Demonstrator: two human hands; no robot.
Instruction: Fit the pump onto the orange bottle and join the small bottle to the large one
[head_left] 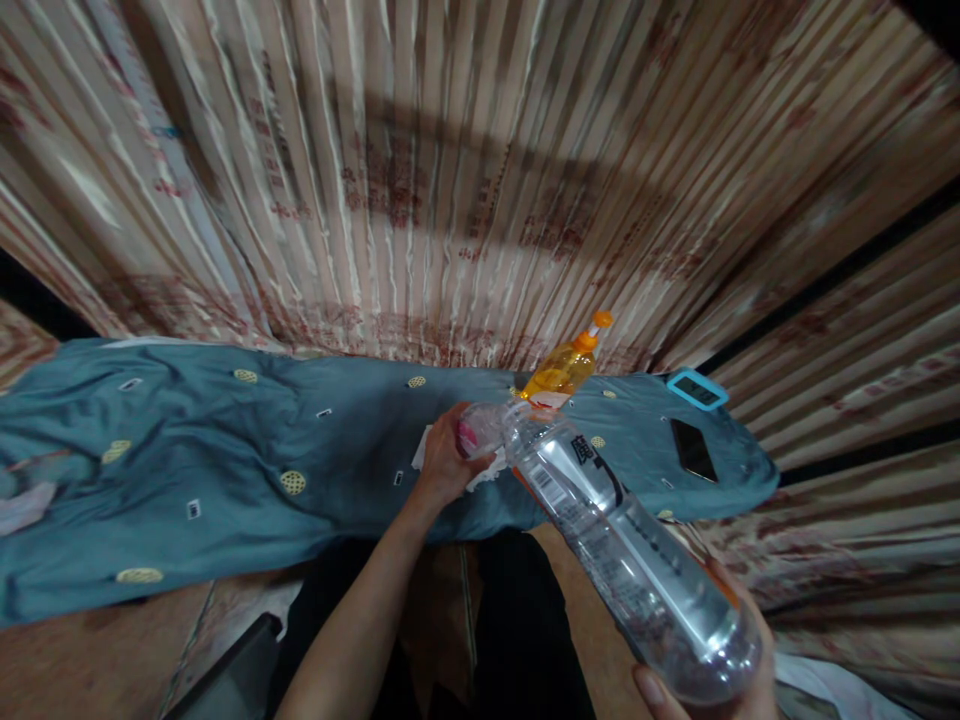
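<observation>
My right hand [731, 668] grips the base of a large clear plastic bottle [615, 530] with a white label, tilted so its neck points away and left. My left hand [448, 458] is closed round the bottle's mouth, pinching a pink cap [468, 437] and a crumpled white tissue [480, 472]. Just behind the neck stands an orange-yellow liquid bottle with an orange pump top [564, 368] on the blue cloth-covered surface [225, 470].
A black phone [693, 449] and a small blue-framed digital device [697, 389] lie on the cloth at the right. A striped patterned curtain [450, 180] hangs behind. My dark-clothed legs [517, 640] are below, over a brown floor.
</observation>
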